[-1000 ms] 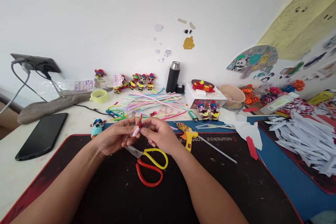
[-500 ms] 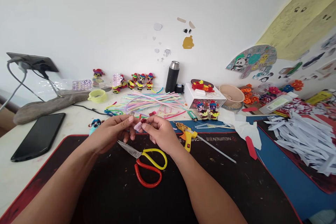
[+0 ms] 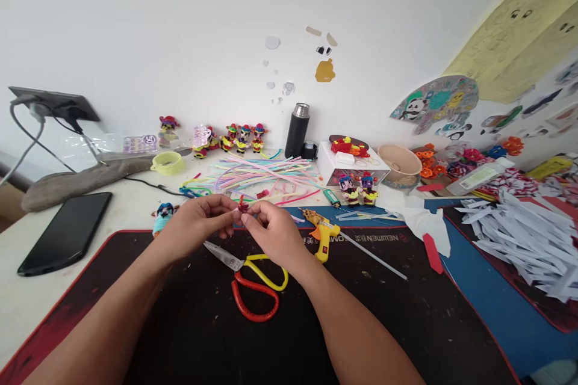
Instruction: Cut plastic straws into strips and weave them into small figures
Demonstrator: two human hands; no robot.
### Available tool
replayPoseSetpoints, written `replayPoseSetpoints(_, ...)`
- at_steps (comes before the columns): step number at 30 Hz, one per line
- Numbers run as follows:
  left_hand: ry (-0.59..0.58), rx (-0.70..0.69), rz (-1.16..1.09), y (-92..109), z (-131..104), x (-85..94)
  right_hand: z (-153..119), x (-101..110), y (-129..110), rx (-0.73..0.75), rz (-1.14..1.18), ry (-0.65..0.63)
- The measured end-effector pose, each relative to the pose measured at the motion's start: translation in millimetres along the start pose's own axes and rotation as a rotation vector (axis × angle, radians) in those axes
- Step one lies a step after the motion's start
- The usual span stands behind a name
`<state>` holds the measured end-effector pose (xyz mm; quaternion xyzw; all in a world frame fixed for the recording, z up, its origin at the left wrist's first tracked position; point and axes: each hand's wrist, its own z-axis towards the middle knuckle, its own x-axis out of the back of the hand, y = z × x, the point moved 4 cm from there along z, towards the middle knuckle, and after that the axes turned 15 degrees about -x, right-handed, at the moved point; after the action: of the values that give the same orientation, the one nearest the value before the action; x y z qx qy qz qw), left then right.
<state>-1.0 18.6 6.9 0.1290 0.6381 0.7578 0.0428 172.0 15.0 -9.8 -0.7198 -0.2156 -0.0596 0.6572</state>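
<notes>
My left hand (image 3: 205, 221) and my right hand (image 3: 273, 230) meet above the far edge of the dark mat, fingertips pinched together. Between them is a small dark-red fuzzy piece (image 3: 242, 207), with an orange-red tip poking up; its lower part is hidden by my fingers. Just below the hands lie scissors (image 3: 255, 317) with one red and one yellow handle, blades toward the left hand. A yellow glue gun (image 3: 324, 240) with a clear glue stick rests right of my right hand. A small blue figure (image 3: 163, 216) stands left of my left hand.
Pastel pipe cleaners (image 3: 266, 171) are heaped behind the hands. A black thermos (image 3: 297, 131) and a white box (image 3: 334, 174) stand by the wall, with several small figures (image 3: 244, 139) nearby. A phone (image 3: 65, 233) lies left; white paper strips (image 3: 524, 240) pile up right.
My fingertips have come closer together around the small red piece. The pale lilac part seen between them before is now out of sight.
</notes>
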Motion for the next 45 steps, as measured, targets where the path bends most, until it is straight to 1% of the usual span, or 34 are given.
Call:
replayPoseSetpoints(5,0.042,0.007,0.012,2.8,0.9,0.8,-0.3,0.0,-0.5,-0.004,-0.019,-0.008)
replayPoseSetpoints(12,0.103,0.005,0.017,-3.7,1.6,7.1,-1.5,1.0,-2.2,0.012,-0.045,0.008)
replayPoseSetpoints(18,0.106,-0.001,0.067,-3.1,2.6,8.0,-0.7,1.8,-1.9,0.016,-0.019,0.020)
replayPoseSetpoints(20,0.118,0.002,0.023,-3.8,2.5,8.2,-1.0,2.1,-2.3,0.016,-0.016,0.021)
replayPoseSetpoints(24,0.136,0.036,-0.151,-7.5,2.0,6.8,-1.4,2.4,-2.1,0.004,0.000,0.018)
replayPoseSetpoints(29,0.136,0.086,-0.310,-11.1,1.7,4.0,-0.7,2.3,-0.5,-0.010,0.043,0.004)
replayPoseSetpoints(41,0.132,0.123,-0.371,-8.0,-0.4,1.0,-0.3,2.0,-0.4,-0.014,0.070,-0.002)
replayPoseSetpoints(45,0.093,0.157,-0.434,-10.0,-1.0,-3.3,0.7,0.8,0.8,-0.009,0.073,-0.035)
